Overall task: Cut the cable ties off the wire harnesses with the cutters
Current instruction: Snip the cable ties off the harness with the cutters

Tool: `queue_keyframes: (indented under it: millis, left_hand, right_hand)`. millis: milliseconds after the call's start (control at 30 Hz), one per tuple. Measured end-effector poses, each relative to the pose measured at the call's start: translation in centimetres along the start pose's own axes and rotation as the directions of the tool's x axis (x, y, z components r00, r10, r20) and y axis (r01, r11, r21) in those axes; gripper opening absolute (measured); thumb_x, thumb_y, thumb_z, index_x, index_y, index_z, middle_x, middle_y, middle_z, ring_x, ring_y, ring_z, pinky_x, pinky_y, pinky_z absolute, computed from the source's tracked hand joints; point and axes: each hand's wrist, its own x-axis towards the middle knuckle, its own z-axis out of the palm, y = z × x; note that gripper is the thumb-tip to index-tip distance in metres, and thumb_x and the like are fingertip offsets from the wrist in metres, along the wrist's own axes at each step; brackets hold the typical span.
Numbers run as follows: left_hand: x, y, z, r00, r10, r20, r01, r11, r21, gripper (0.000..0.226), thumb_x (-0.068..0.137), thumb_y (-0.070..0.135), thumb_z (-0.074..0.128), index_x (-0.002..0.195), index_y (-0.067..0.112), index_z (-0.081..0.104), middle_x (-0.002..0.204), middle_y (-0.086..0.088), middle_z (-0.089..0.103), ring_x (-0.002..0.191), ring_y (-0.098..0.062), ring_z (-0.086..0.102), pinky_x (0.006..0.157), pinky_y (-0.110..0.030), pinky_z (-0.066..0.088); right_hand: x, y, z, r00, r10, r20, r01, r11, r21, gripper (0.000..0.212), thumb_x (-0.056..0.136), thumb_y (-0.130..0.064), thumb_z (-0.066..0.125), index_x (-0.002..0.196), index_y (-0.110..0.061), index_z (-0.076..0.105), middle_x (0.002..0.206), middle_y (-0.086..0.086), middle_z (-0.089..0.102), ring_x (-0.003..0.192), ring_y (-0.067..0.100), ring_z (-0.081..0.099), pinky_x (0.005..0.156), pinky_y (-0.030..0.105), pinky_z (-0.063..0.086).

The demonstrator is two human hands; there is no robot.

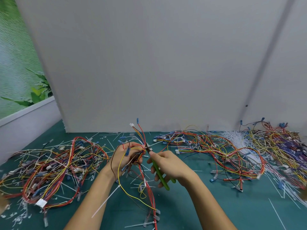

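My left hand (128, 156) grips a wire harness (141, 143) of red, yellow, blue and black wires, held up above the green mat. Its wires fan upward to a white connector (131, 125) and hang down toward me. My right hand (167, 165) holds green-handled cutters (159, 173), whose jaws (147, 146) sit at the bundle just right of my left fingers. A white cable tie (106, 201) still on a yellow wire dangles below my left wrist.
A heap of harnesses (49, 168) lies on the left of the green mat (199, 205), another heap (216, 150) on the right, with a bundle of white ties (240, 143) behind. Cut tie pieces litter the mat. A grey wall panel (149, 63) stands close behind.
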Motion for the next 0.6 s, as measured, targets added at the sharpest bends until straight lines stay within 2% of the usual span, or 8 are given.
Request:
queue_keyframes:
  millis: [133,367,500,600]
  left_hand:
    - [0.24,-0.19,-0.14,1.0,-0.012,-0.005,0.012,1.0,0.002,0.021,0.096,0.009,0.062,0.107,-0.008,0.068,0.087,-0.022,0.066,0.059,-0.027,0.059,0.058,-0.031,0.047]
    - [0.22,-0.16,-0.12,1.0,-0.006,-0.008,0.006,1.0,-0.022,0.014,0.096,0.006,0.062,0.101,-0.004,0.07,0.084,-0.021,0.067,0.057,-0.025,0.06,0.053,-0.028,0.049]
    - [0.14,-0.04,-0.15,1.0,-0.008,0.02,0.009,1.0,-0.021,0.019,0.096,0.009,0.062,0.104,-0.008,0.068,0.086,-0.02,0.066,0.059,-0.026,0.06,0.055,-0.028,0.051]
    - [0.07,0.03,-0.01,1.0,-0.008,0.016,0.009,0.999,-0.031,0.016,0.095,0.009,0.063,0.1,-0.004,0.07,0.083,-0.018,0.067,0.057,-0.024,0.06,0.053,-0.027,0.051]
  right_hand:
    - [-0.1,-0.05,0.17,1.0,-0.015,-0.017,0.015,1.0,-0.013,0.046,0.107,-0.048,0.044,0.105,-0.009,0.068,0.071,0.002,0.06,0.054,0.015,0.061,0.049,0.037,0.06]
    - [-0.33,-0.32,0.03,1.0,0.002,-0.027,-0.002,1.0,0.0,0.046,0.106,-0.048,0.046,0.106,-0.008,0.068,0.071,0.003,0.064,0.056,0.018,0.062,0.05,0.036,0.059]
    - [-0.43,-0.36,-0.01,0.999,0.006,-0.034,-0.006,1.0,-0.003,0.046,0.106,-0.047,0.046,0.104,-0.007,0.069,0.068,0.001,0.059,0.051,0.015,0.057,0.046,0.031,0.052]
    - [-0.51,-0.48,-0.15,0.999,0.006,-0.039,-0.006,1.0,-0.004,0.046,0.106,-0.046,0.047,0.105,-0.006,0.069,0.07,0.002,0.059,0.051,0.016,0.057,0.046,0.03,0.052]
